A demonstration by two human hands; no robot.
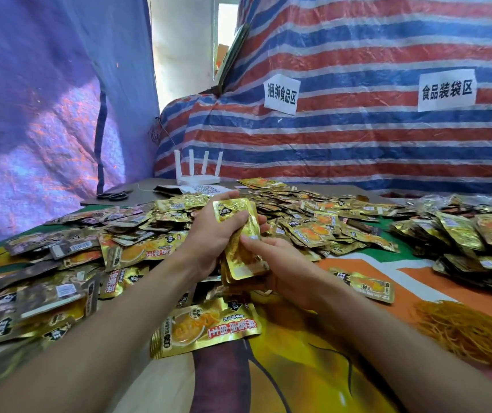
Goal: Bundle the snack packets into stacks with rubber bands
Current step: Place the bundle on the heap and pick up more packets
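Worktop (417, 275) mostly buried under loose packets (313, 216). Rubber bands (471, 335) heap is cut off at the right edge. Your left hand (209, 236) and right hand (286, 263) both grip the stack (243, 262), held above the worktop. Fingers cover its middle, packet count unreadable.

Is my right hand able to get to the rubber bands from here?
Probably yes. The rubber bands lie on its side, nothing tall between. But the right hand holds the packet stack with the left hand, so it must let go first.
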